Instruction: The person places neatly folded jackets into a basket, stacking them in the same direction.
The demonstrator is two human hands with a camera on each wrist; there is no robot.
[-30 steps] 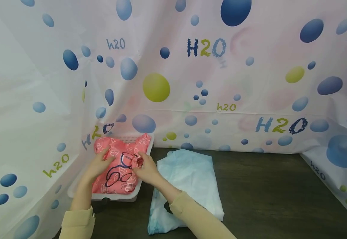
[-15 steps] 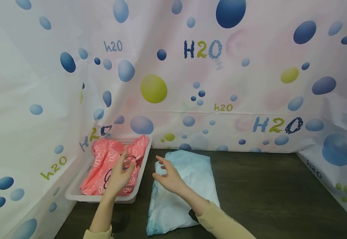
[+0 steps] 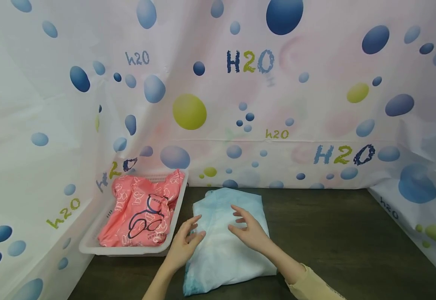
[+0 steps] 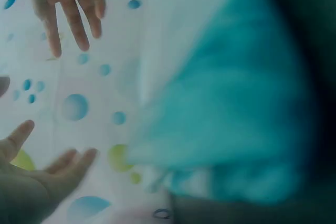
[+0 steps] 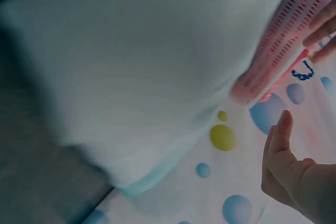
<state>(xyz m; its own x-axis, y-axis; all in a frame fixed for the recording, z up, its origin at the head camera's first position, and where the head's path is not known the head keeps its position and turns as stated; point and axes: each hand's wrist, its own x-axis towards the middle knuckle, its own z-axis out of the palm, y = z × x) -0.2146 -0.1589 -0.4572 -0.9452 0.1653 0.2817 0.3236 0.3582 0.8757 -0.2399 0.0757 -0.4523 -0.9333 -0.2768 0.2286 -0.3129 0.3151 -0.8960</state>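
A folded light blue and white cloth (image 3: 229, 250) lies on the dark table, its lower left corner a deeper teal. My left hand (image 3: 184, 241) hovers at the cloth's left edge, fingers loosely spread and holding nothing. Over the cloth's middle right is my right hand (image 3: 251, 233), its fingers apart and relaxed, also without a thing in them. In the left wrist view the teal part of the cloth (image 4: 226, 108) is blurred and close, and both hands show. The right wrist view has the pale cloth (image 5: 142, 72) filling much of the frame.
A white plastic basket (image 3: 128, 251) with slotted walls stands left of the cloth. Inside it lies a pink garment (image 3: 139, 221) with white outlines and a dark glasses print. A white curtain (image 3: 296, 104) with coloured bubbles hangs behind and on both sides. Dark tabletop (image 3: 334, 237) extends to the right.
Both hands have let go of the pink garment in the basket and moved right, and are now over the blue cloth. The garment stays in the basket; the camera view has shifted slightly.
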